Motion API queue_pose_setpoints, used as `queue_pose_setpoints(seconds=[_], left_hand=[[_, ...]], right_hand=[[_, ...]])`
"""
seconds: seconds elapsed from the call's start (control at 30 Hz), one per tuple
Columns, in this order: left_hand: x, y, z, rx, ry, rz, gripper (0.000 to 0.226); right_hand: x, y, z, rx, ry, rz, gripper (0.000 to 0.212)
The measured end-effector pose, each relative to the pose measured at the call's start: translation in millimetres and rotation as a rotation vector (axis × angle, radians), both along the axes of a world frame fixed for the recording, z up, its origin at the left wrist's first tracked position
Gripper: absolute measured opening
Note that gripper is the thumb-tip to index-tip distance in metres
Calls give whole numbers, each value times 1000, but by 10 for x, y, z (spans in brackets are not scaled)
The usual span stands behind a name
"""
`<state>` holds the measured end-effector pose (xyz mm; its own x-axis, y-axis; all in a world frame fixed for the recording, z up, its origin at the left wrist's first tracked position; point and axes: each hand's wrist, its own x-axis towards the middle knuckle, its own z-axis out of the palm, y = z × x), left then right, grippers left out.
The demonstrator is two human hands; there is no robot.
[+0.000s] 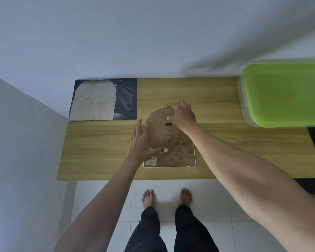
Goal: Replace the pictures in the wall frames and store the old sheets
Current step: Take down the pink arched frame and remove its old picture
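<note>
An arch-topped picture frame (173,142) lies face down in the middle of the wooden table (216,99), its stained brown backing board up, with a small black hanger near the top and a label at the lower left. My left hand (141,142) rests on the frame's left edge, fingers spread and thumb pressed on the backing. My right hand (182,115) grips the arched top right edge, thumb on the board. At the table's far left, a pale arch-shaped sheet (94,100) lies on a dark printed sheet (125,99).
A clear plastic box with a green lid (284,93) stands at the table's far right corner. A white wall runs behind the table and another along the left. My bare feet stand on white floor tiles below the table's front edge.
</note>
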<state>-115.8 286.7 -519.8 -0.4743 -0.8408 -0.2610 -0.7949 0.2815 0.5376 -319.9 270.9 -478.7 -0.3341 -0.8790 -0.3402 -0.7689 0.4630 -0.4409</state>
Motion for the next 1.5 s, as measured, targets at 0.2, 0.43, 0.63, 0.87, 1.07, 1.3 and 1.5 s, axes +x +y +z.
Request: queue_pose_setpoints(seconds=[0.2,0.43,0.63,0.87,1.07,1.3,1.5], left_hand=[[135,140,-196,-104,-94,-302,168],[142,166,-247,-131,-60,-278,171],[120,176,-193,-112,-86,-262,171],[110,176,-200,-111,-101,-238,169],[116,186,-216,-125,-98,-220,168],[124,187,-258,-145,-75,-212,168],[124,179,-284,-154,-83,-218,167]], right_hand=[[40,-151,-168,88,158,134,57],[56,-117,-237,59,219,171,56],[59,-380,-150,164,142,133,60],[-16,-652,-72,344,149,126,59],[-172,-487,-80,201,-96,30,49],[-372,261,-117,-96,-297,-396,26],[-249,692,-236,-202,-472,-571,24]])
